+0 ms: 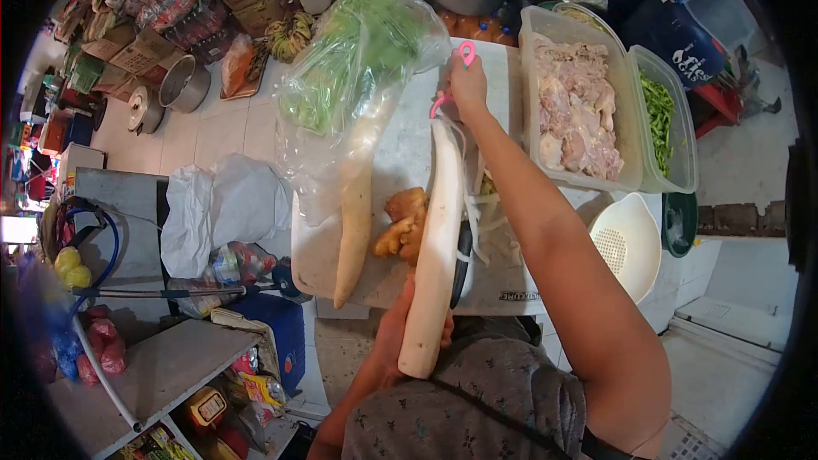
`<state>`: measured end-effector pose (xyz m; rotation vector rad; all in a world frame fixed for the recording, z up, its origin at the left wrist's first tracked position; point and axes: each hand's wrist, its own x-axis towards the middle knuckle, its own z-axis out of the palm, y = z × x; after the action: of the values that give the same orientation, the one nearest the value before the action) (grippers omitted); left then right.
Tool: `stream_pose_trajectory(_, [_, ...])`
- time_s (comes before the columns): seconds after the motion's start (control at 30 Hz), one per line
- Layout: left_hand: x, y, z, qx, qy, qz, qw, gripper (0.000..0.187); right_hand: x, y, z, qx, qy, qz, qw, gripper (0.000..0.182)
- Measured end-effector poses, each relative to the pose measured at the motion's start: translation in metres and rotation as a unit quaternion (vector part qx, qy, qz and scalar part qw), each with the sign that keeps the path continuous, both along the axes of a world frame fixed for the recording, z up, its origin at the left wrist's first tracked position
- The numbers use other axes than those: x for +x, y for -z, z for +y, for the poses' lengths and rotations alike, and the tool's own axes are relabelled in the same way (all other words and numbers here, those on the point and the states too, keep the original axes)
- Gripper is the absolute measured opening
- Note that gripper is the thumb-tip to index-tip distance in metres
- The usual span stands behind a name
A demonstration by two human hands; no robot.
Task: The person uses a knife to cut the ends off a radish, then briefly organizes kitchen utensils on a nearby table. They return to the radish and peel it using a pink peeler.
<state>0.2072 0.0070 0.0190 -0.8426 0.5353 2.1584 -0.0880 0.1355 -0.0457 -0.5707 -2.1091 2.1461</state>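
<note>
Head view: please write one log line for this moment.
left hand: holds white radish | right hand: pink peeler at far end

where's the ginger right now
In the head view, the ginger lies mid-board on the cutting board, between the unpeeled radish and the peeled radish.

The right arm is reaching straight forward, away from the body, bare from the shoulder down, with the elbow nearly straight and the forearm narrowing toward the wrist. The right hand is closing in a fist, its back turned up toward the camera and its fingers curling down around a thin handle. The left arm is bending close to the torso, the forearm rising from below. The left hand is sitting well nearer the body than the right one, palm up, fingers wrapping from underneath around what it is gripping. The two hands are lying well apart, roughly along one line.
</note>
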Motion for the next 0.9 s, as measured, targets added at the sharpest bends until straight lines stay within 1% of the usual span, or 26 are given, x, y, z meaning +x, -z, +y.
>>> stream_pose_trajectory(0.07, [-0.001, -0.012, 0.001, -0.052, 0.013, -0.012, 0.998, 0.052, -0.011, 0.020, 0.000, -0.071, 0.017, 0.008, 0.997, 0.021])
stream_pose_trajectory(0.1, [-0.001, -0.007, -0.001, -0.034, 0.006, -0.014, 0.999, 0.051, -0.012, 0.018, -0.003, -0.107, 0.023, 0.010, 0.994, 0.021])
stream_pose_trajectory(0.17, [0.005, 0.003, -0.006, 0.003, -0.007, -0.025, 1.000, 0.051, -0.012, 0.016, -0.006, -0.112, 0.026, 0.043, 0.992, 0.021])
stream_pose_trajectory(0.2, [0.007, 0.003, -0.007, -0.003, -0.004, -0.025, 1.000, 0.051, -0.010, 0.015, -0.006, -0.114, 0.027, 0.058, 0.991, 0.021])
stream_pose_trajectory(0.23, [0.004, 0.000, -0.007, -0.008, -0.001, -0.024, 1.000, 0.050, -0.011, 0.008, -0.005, -0.058, 0.006, 0.089, 0.994, 0.020])
stream_pose_trajectory(0.33, [-0.001, -0.003, -0.005, -0.025, 0.012, -0.012, 1.000, 0.050, 0.004, -0.021, 0.010, 0.003, -0.143, 0.196, 0.970, 0.026])
stream_pose_trajectory(0.37, [-0.002, -0.003, -0.004, -0.031, 0.018, -0.006, 0.999, 0.050, 0.013, -0.029, 0.014, 0.095, -0.217, 0.248, 0.939, 0.028])
stream_pose_trajectory(0.4, [-0.002, -0.002, -0.002, -0.041, 0.025, 0.002, 0.999, 0.050, 0.025, -0.037, 0.020, 0.187, -0.288, 0.297, 0.891, 0.030])
stream_pose_trajectory(0.43, [-0.003, -0.002, 0.000, -0.052, 0.032, 0.009, 0.998, 0.050, 0.037, -0.045, 0.026, 0.275, -0.353, 0.340, 0.827, 0.032])
stream_pose_trajectory(0.53, [-0.003, -0.003, 0.005, -0.062, 0.029, 0.018, 0.997, 0.049, 0.070, -0.081, 0.046, 0.231, -0.344, 0.201, 0.888, 0.033])
stream_pose_trajectory(0.57, [-0.003, -0.003, 0.006, -0.063, 0.024, 0.019, 0.998, 0.048, 0.079, -0.088, 0.054, 0.324, -0.345, 0.202, 0.857, 0.032])
stream_pose_trajectory(0.67, [0.000, -0.003, 0.008, -0.058, 0.011, 0.030, 0.998, 0.048, 0.104, -0.099, 0.066, 0.156, -0.302, 0.160, 0.927, 0.035])
stream_pose_trajectory(0.7, [0.000, -0.004, 0.010, -0.057, 0.006, 0.042, 0.997, 0.048, 0.112, -0.103, 0.066, 0.184, -0.270, 0.165, 0.930, 0.035])
stream_pose_trajectory(0.8, [0.001, -0.008, 0.016, -0.055, -0.002, 0.069, 0.996, 0.048, 0.131, -0.118, 0.069, 0.217, -0.306, 0.082, 0.923, 0.033])
stream_pose_trajectory(0.83, [0.000, -0.009, 0.018, -0.054, -0.003, 0.074, 0.996, 0.048, 0.137, -0.117, 0.067, 0.078, -0.274, 0.087, 0.955, 0.032])
stream_pose_trajectory(0.87, [0.000, -0.010, 0.019, -0.052, -0.004, 0.080, 0.995, 0.048, 0.144, -0.114, 0.062, -0.062, -0.237, 0.092, 0.965, 0.032])
stream_pose_trajectory(0.9, [0.001, -0.010, 0.021, -0.038, -0.010, 0.084, 0.996, 0.047, 0.152, -0.112, 0.056, -0.201, -0.195, 0.095, 0.955, 0.031])
